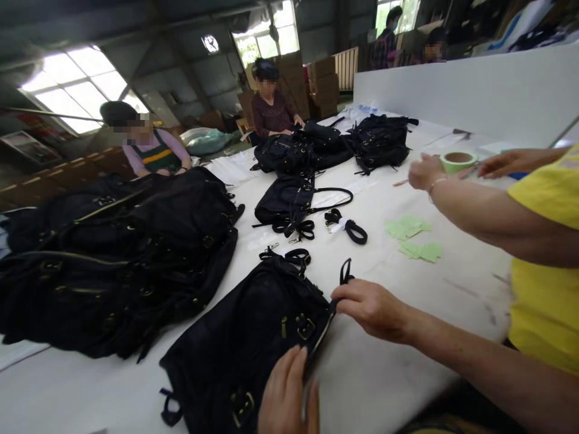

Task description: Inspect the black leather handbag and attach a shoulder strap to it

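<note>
A black handbag (pixel 235 319) with brass-coloured buckles lies on its side in front of me, its zipped edge facing right. My right hand (pixel 375 310) pinches the far end of that edge, where a small black strap loop (pixel 346 271) sticks up. Nearer to me, my left hand (pixel 287 392) has its fingers along the bag's near side and its thumb across the zipped edge; the lower part of this hand is cut off by the frame. Coiled black straps (pixel 289 256) with metal clips rest at the bag's far end.
A large pile of black bags (pixel 113 259) covers the left side. Farther off are another handbag (pixel 284 199), a strap bundle (pixel 355 232) and more bags (pixel 380 141). Green paper pieces (pixel 420 250) lie right, near a co-worker's arms (pixel 479 205) and a tape roll (pixel 458 160). Other people work across the table.
</note>
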A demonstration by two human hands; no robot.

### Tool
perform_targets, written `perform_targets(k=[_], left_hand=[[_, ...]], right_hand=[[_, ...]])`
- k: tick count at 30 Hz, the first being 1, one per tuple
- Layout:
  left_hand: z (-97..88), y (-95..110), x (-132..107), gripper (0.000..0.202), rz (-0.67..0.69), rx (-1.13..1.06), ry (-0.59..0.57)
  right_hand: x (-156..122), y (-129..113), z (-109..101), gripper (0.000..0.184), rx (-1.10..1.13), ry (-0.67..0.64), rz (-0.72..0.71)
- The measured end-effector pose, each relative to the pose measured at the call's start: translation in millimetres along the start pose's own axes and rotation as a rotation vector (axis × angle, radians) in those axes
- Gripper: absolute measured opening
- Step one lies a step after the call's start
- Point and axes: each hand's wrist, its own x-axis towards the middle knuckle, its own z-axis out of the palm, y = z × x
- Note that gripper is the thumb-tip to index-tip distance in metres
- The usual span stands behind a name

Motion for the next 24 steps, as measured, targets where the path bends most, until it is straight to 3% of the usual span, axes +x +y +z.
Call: perform_targets(k=[2, 5, 9, 12, 14, 18, 21, 24], left_hand=[[33.2, 20.5, 30.4, 0.044, 0.063, -0.048, 0.095], [66.4, 45.2, 61.0, 0.022, 0.050, -0.098, 0.200], [88.1, 59.8, 62.4, 0.018, 0.044, -0.136, 0.297], [96.9, 63.9, 53.2, 0.018, 0.000, -0.113, 0.383], [100.8, 64.8, 50.3, 0.019, -0.021, -0.060, 0.441], [102.8, 63.7, 46.6, 0.019, 0.004, 0.110, 0.518], [96.9, 67.3, 38.8, 0.021, -0.011, 0.201, 0.489], [85.8, 72.7, 30.6, 0.022, -0.081, 0.230, 0.399]], right_hand=[[-6.6, -12.3, 8.2, 0.027, 0.051, 0.047, -0.088], [-25.2, -28.3, 20.0, 0.030, 0.089, 0.038, -0.138], [-59.1, -28.2, 17.1, 0.023, 0.151, 0.181, 0.002], [-68.0, -4.2, 12.5, 0.027, 0.128, 0.312, 0.145], [-61.5, 17.2, 20.1, 0.028, 0.036, 0.230, 0.136], [-43.1, 45.3, 51.4, 0.021, -0.064, -0.001, -0.037], [-44.1, 47.6, 63.4, 0.030, -0.020, -0.074, -0.044], [-50.2, 41.7, 59.9, 0.038, 0.012, -0.136, -0.028]])
